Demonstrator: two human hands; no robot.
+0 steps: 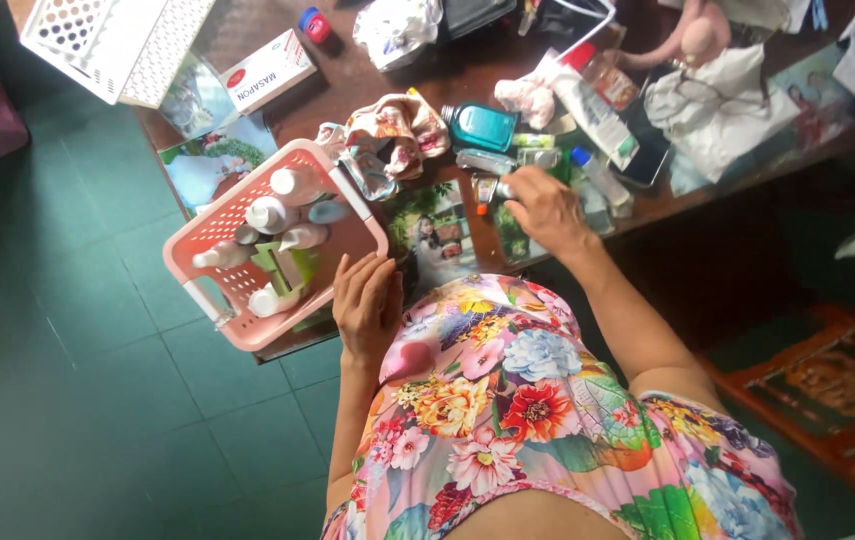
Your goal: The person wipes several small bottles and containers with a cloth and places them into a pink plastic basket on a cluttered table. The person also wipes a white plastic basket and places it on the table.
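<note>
Green floor tiles lie under a dark wooden table [368, 75]. One pink basket [210, 238] sits at the tabletop's near edge, holding about six white bottles [296, 184]. Left hand [366, 305] rests flat, fingers open, against the basket. Right hand [546, 208] curls around a small tube [486, 188]; its fingertips are hidden.

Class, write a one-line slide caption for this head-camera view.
Left hand steadies a pink plastic basket of white bottles; right hand reaches among small tubes on a cluttered wooden table.
</note>
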